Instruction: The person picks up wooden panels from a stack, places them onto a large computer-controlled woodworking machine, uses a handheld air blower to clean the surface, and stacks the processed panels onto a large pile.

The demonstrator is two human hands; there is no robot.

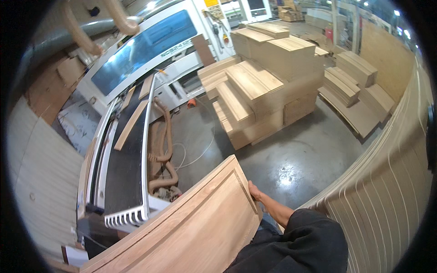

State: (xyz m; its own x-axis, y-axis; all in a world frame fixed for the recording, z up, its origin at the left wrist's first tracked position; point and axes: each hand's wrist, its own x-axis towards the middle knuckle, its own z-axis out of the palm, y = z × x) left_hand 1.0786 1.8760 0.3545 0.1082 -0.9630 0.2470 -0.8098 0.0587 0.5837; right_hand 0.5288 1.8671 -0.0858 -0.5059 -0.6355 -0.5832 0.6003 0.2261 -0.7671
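Observation:
A large light-wood cabinet door panel [207, 218] with a raised frame and a grooved border slants across the lower middle, in front of my body. My right hand [256, 191] is closed on its right-hand short edge, the arm in a rolled dark sleeve. Most of those fingers are hidden behind the panel. The panel's lower left end runs out of the picture. My left hand is not in view.
A conveyor with a black belt [126, 173] carries several wood strips toward a white machine [95, 86] with a blue window. Tall stacks of wood panels [264, 104] stand ahead on the grey floor. Another stack [364, 204] rises close on the right. Ribbed hoses [166, 132] lie beside the conveyor.

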